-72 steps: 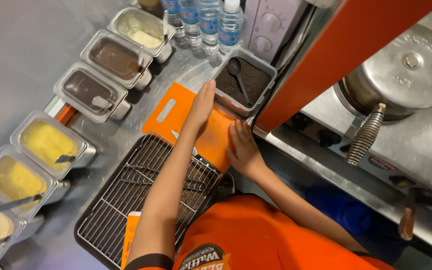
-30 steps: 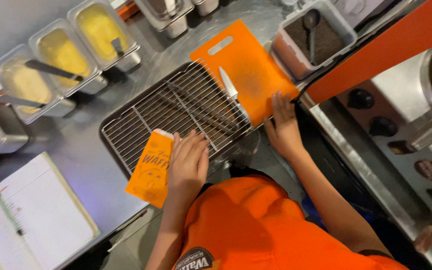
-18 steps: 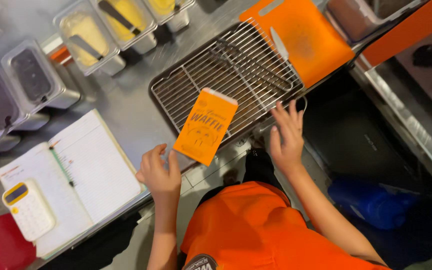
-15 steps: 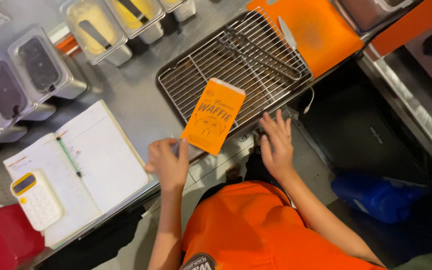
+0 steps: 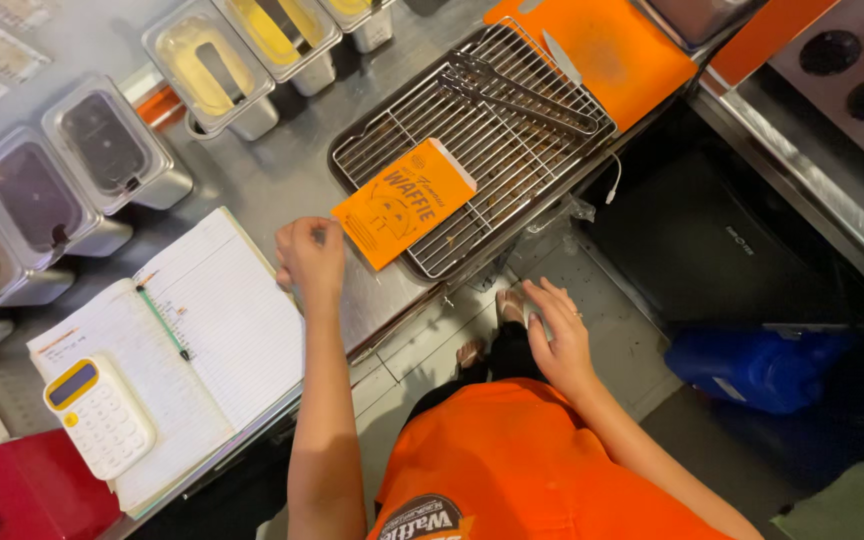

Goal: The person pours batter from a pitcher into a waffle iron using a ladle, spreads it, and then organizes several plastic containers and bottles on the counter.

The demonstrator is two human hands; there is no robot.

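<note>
Steel counter (image 5: 252, 180): left hand (image 5: 310, 260) hides its fingertips

Counter (image 5: 252, 175): brushed steel, dull sheen. Rack (image 5: 492, 120): shiny wire metal. Sleeve (image 5: 404, 203): matt orange paper. Notebook (image 5: 222, 320): matt lined paper. Board (image 5: 612, 50): orange plastic, scuffed. Calculator (image 5: 100, 415): smooth plastic.

Bright, even light falls from above, and the steel table (image 5: 262, 180) beyond the left hand (image 5: 310, 262) throws back soft, pale glare. Shadows are short and weak. The floor (image 5: 612, 330) past the right hand (image 5: 557, 335) lies dim, nearly black further out. Focus is sharp mid-frame; lines bend slightly near the edges.
</note>
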